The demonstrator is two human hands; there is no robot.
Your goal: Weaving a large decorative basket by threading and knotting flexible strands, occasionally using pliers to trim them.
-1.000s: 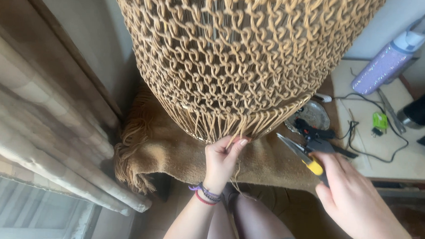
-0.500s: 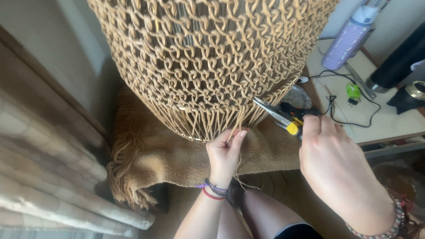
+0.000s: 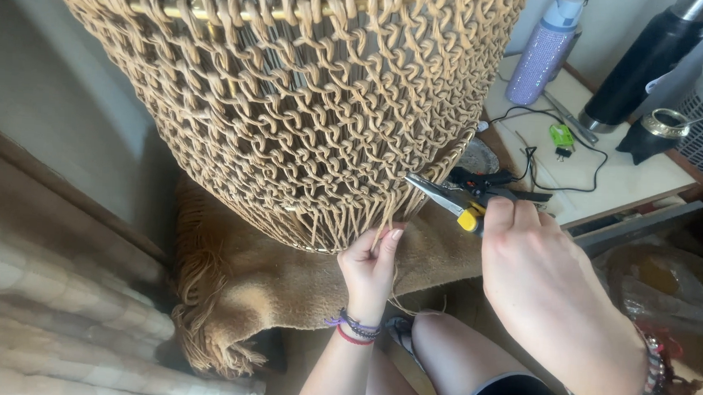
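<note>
While the left hand (image 3: 369, 266) pinches one loose cord end (image 3: 385, 223), the right hand (image 3: 542, 272) grips yellow-handled pliers (image 3: 454, 203).
Soft, light cord on the knotted shade (image 3: 308, 107): best gripped near its hem, judging by the slack.

A fringed tan woollen blanket (image 3: 283, 278) covers the seat beneath the woven cord lampshade (image 3: 308, 107). At right, a pale side table (image 3: 641, 185) bears a lilac glittered bottle (image 3: 539, 59), black flask (image 3: 643, 64), black cable (image 3: 565, 181) and green clip (image 3: 563, 136).
</note>
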